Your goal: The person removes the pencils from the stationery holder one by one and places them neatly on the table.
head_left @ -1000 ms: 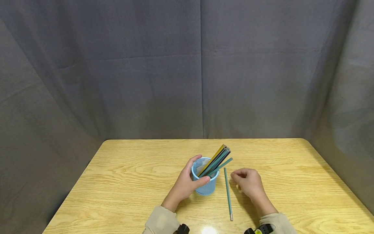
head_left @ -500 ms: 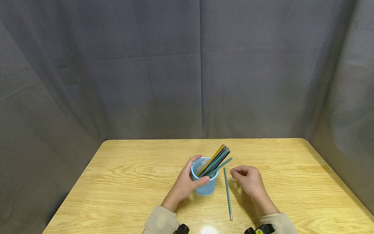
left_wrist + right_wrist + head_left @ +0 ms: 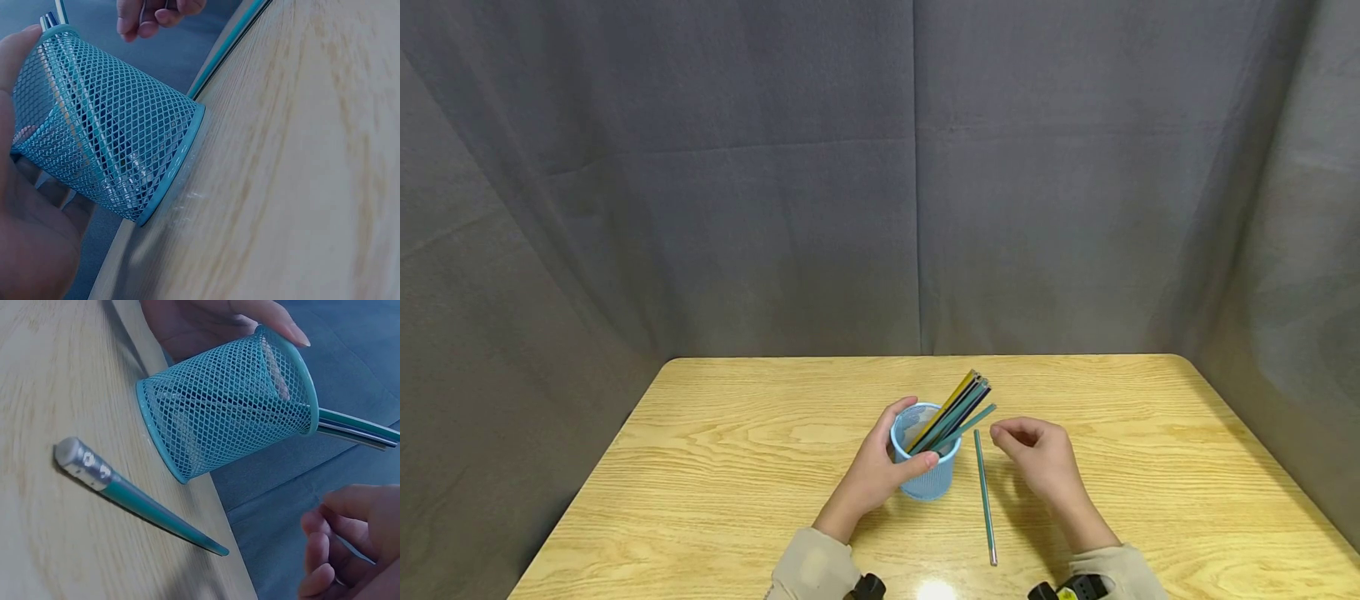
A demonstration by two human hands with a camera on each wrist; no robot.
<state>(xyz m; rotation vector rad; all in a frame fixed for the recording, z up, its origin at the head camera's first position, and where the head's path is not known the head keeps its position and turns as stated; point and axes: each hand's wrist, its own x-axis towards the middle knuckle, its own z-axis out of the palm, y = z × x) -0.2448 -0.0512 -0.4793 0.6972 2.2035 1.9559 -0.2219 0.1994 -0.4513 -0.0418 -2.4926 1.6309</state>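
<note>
My left hand [image 3: 880, 471] grips a light blue mesh pencil cup [image 3: 928, 481], thumb at the near rim and fingers round the far left side. Several pencils [image 3: 955, 414], yellow, green and dark, stick out of the cup, leaning right. On the table just right of it lies a green pencil [image 3: 985, 500], its metal-banded eraser end [image 3: 81, 461] toward me. My right hand [image 3: 1045, 462] hovers right of that pencil, fingers loosely curled, thumb tip near the index finger. In the right wrist view no thing shows between these fingers.
A light wood-grain table [image 3: 737, 500] with rounded far corners carries the cup and the loose pencil. Dark grey cloth [image 3: 790, 250] hangs behind it and along both sides.
My right hand has risen slightly away from me in the head view, its fingers still curled. The left hand, the cup and the pencils stay in place.
</note>
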